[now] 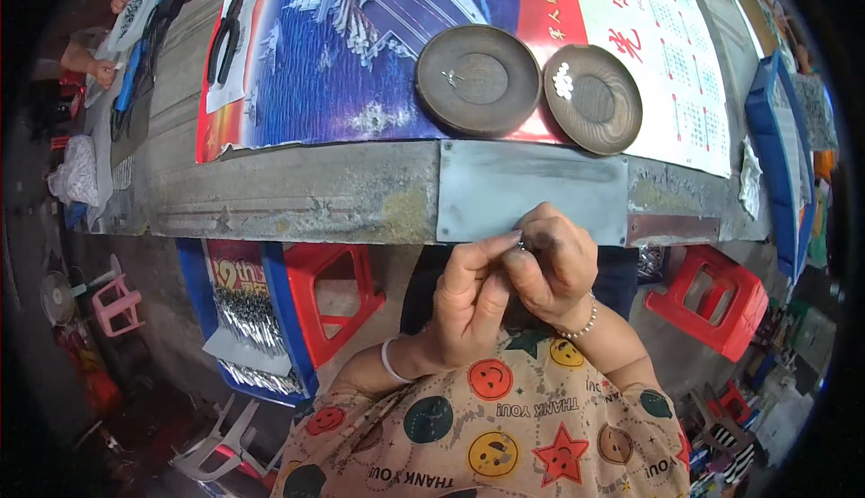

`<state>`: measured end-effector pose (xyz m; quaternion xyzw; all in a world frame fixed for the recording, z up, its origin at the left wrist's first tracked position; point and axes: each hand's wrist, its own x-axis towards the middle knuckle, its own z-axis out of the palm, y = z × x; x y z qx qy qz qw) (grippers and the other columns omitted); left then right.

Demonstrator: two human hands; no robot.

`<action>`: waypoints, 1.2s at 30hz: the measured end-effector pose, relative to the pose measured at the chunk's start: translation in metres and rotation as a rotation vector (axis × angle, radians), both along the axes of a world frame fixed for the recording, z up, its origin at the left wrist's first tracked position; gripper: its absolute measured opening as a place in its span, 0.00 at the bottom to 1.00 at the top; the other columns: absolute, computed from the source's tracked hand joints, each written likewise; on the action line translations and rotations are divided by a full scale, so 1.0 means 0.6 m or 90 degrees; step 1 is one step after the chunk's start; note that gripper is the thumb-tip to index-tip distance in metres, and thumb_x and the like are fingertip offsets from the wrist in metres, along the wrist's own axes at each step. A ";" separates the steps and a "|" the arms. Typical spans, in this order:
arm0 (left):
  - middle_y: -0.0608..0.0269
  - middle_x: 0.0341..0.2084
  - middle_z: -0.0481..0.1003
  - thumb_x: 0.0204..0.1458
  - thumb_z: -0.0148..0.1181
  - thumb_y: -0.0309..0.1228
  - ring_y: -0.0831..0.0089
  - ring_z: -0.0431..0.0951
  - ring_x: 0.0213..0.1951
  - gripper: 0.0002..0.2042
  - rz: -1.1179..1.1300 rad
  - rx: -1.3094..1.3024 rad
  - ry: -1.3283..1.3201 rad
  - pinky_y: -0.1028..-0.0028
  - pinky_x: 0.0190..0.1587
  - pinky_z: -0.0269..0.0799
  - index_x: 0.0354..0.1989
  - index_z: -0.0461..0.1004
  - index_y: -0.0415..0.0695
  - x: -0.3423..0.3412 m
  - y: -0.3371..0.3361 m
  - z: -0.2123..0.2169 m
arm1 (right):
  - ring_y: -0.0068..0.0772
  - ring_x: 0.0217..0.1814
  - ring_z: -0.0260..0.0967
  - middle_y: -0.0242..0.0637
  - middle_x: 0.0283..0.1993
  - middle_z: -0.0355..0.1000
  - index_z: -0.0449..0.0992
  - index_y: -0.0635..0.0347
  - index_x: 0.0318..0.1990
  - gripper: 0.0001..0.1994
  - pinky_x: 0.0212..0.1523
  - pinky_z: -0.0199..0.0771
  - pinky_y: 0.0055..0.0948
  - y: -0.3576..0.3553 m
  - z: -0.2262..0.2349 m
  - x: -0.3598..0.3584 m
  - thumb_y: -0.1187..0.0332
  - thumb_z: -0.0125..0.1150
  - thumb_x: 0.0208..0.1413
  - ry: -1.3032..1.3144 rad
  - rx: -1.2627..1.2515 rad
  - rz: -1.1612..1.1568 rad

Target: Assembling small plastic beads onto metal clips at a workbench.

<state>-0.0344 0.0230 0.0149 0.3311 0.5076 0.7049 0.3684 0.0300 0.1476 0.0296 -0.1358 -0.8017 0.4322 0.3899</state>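
My left hand [470,292] and my right hand [556,262] meet just in front of the table edge, fingertips pinched together. Between them shows a tiny dark shiny piece [522,246], too small to name. Both hands are closed around it, and the fingers hide most of it. Beyond them lies a grey metal plate [532,187] on the table's front edge. Past it stand two round brown dishes: the left dish [509,92] has a few tiny metal bits [452,77] in it, the right dish [608,119] some small white pieces [563,82].
A printed poster [360,92] covers much of the table, with black-handled pliers [224,43] at its left. Red stools [329,304] and a blue crate [293,336] of metal parts stand below the edge. Another person's hand [101,70] is at far left; a blue tray [784,164] leans right.
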 end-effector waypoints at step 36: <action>0.60 0.38 0.70 0.61 0.46 0.25 0.86 0.62 0.26 0.12 0.109 0.079 -0.100 0.87 0.26 0.56 0.53 0.59 0.41 0.092 0.029 -0.005 | 0.40 0.24 0.68 0.42 0.28 0.69 0.71 0.66 0.34 0.09 0.24 0.68 0.31 -0.001 -0.016 0.084 0.75 0.63 0.45 0.031 -0.059 -0.023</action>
